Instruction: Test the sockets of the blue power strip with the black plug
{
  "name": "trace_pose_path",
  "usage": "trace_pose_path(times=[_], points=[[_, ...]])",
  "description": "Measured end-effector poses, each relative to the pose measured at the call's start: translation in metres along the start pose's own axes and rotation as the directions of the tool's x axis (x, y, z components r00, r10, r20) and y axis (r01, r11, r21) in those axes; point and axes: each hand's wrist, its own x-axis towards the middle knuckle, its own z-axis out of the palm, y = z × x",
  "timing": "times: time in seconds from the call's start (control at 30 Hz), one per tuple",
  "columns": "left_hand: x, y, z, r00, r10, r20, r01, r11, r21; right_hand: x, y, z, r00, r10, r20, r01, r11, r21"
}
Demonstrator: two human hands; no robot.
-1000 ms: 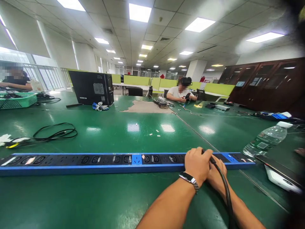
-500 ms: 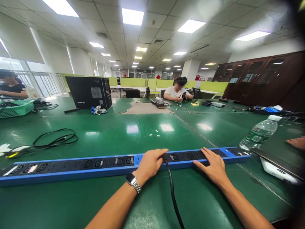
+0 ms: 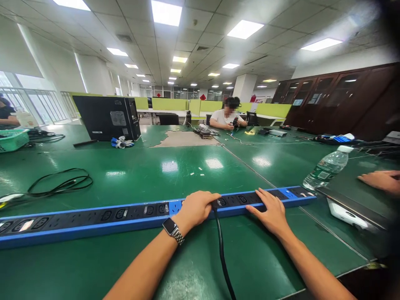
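A long blue-and-black power strip [image 3: 131,212] lies across the green table, its outlets facing up. My left hand [image 3: 195,208], with a watch on its wrist, is closed around a black power plug [image 3: 215,205] at one of the outlets; how deep the plug sits is hidden. From it a black cord [image 3: 222,254] runs down toward me. Farther right, my right hand [image 3: 270,212] grips the strip, with the thumb at the near side and the fingers spread over the top.
Past the strip's right end stand a water bottle [image 3: 328,166] and a white device [image 3: 346,214] under a dark flat panel. Another person's hand [image 3: 381,181] rests at far right. A coiled black cable [image 3: 62,183], a computer case [image 3: 108,118] and a seated person [image 3: 226,118] are beyond.
The view has turned slightly right, so everything appears shifted left. Both hands keep their places on the plug and the strip.
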Motion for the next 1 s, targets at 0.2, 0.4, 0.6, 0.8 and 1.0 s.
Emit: trace_pose_path(times=[0.2, 0.4, 0.6, 0.8, 1.0], points=[[0.000, 0.004, 0.001, 0.980, -0.185, -0.075, 0.176, 0.977, -0.121, 0.000, -0.002, -0.001, 1.000, 0.003, 0.006, -0.003, 1.000, 0.023], [-0.001, 0.008, 0.004, 0.966, -0.238, -0.099, 0.224, 0.965, -0.138, 0.001, -0.003, -0.002, 1.000, 0.011, 0.000, -0.011, 0.999, 0.033], [0.003, 0.012, 0.008, 0.978, -0.202, -0.048, 0.202, 0.979, 0.000, -0.001, -0.003, -0.002, 1.000, -0.004, -0.007, 0.004, 1.000, 0.020], [-0.001, 0.016, 0.008, 0.982, -0.189, -0.028, 0.191, 0.969, 0.160, -0.001, -0.015, -0.011, 0.998, -0.034, -0.051, 0.037, 0.998, 0.050], [-0.033, 0.011, 0.004, 0.962, -0.217, -0.166, 0.271, 0.826, 0.495, -0.004, -0.098, -0.019, 0.950, -0.313, -0.024, 0.312, 0.933, 0.178]])
